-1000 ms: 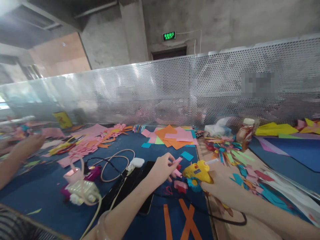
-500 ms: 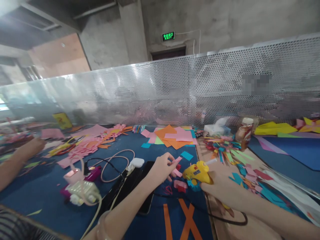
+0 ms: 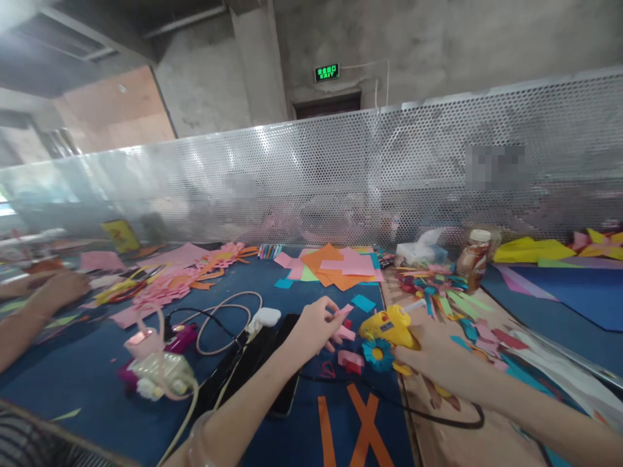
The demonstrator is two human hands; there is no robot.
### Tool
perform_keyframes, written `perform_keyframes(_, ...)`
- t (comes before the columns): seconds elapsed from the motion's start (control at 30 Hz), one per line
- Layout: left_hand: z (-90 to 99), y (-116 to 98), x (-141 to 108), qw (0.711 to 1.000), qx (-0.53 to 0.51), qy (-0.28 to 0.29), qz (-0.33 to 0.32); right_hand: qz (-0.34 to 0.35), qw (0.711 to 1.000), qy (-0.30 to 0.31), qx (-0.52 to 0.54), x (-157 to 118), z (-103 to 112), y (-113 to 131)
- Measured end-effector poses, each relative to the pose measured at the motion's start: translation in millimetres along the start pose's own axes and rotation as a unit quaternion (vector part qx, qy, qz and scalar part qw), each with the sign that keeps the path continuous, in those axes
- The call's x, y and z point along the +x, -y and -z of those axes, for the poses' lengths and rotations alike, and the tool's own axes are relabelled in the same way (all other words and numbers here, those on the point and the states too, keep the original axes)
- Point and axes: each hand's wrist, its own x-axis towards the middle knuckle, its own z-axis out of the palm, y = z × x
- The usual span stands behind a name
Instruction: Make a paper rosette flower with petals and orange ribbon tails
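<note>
My left hand [image 3: 318, 324] pinches a folded pink paper strip [image 3: 344, 311] between thumb and fingers, above the blue table mat. To its right, my right hand [image 3: 428, 347] is wrapped around a yellow glue gun [image 3: 387, 326], whose nozzle end faces left toward the pink strip. A clear glue stick [image 3: 416, 305] pokes out of the gun's back. Just under the gun is a blue paper flower [image 3: 378, 354] with a yellow centre. Pink and red paper curls [image 3: 351, 362] lie between my hands, below the strip.
A black phone [image 3: 287, 363] lies under my left forearm, beside a power strip with plugs [image 3: 160, 370]. The gun's black cord [image 3: 438, 420] loops below my right hand. Orange strips [image 3: 363, 428] lie in front; coloured sheets [image 3: 335, 266] and a bottle [image 3: 473, 256] stand farther back. Another person's hands [image 3: 58, 292] work at left.
My right hand has shifted the glue gun slightly right, away from the pink strip, and the blue flower under it shows more fully. My left hand stays nearly still.
</note>
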Motion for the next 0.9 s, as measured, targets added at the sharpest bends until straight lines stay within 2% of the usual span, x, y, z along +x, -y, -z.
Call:
perform_keyframes(0.27, -0.1, 0, 0, 1.000, -0.005, 0.004, 0.000, 0.018, 1.000, -0.007, 0.011, 8, -3, -14)
perform_keyframes(0.5, 2.1, -2, -1, 0.999, -0.030, 0.016, 0.002, 0.002, 0.999, 0.019, 0.039, -1, 2, 3)
perform_keyframes(0.6, 4.2, -2, 0, 0.999, -0.046, 0.021, 0.005, -0.004, 0.999, 0.013, 0.039, -6, 3, 10)
perform_keyframes(0.8, 6.4, -1, 2, 0.999, -0.048, 0.009, 0.011, 0.006, 0.996, 0.054, 0.069, -10, 7, 8)
perform_keyframes(0.9, 4.6, -1, 0, 0.999, -0.038, 0.011, 0.012, 0.008, 0.998, 0.045, 0.043, -15, 11, 5)
